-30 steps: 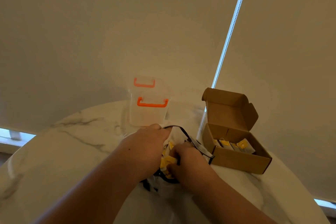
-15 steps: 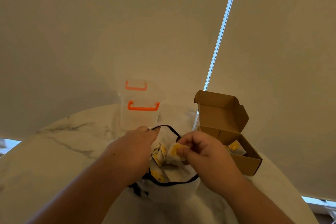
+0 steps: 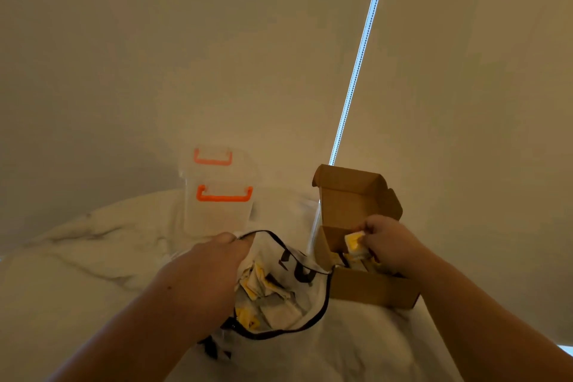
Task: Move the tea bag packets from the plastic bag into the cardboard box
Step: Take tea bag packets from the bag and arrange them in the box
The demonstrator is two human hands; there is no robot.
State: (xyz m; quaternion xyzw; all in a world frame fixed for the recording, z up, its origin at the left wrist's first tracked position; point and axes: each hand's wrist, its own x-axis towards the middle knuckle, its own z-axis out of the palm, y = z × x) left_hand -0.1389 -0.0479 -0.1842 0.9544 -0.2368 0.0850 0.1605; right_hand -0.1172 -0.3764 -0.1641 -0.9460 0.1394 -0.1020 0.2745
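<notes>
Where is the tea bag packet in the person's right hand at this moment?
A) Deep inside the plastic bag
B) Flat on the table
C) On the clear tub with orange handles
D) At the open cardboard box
D: the right hand pinches the tea bag packet in the mouth of the open cardboard box, while the left hand grips the plastic bag by its rim.

Two grips: left grip (image 3: pixel 210 270), right grip (image 3: pixel 390 242). One plastic bag (image 3: pixel 269 248). One cardboard box (image 3: pixel 372 287). One tea bag packet (image 3: pixel 355 242) pinched in the right grip; more packets (image 3: pixel 263 285) in bag and box, too jumbled to count. One clear tub (image 3: pixel 217 214) with two orange handles (image 3: pixel 224 194). One worktop (image 3: pixel 93 257).
</notes>
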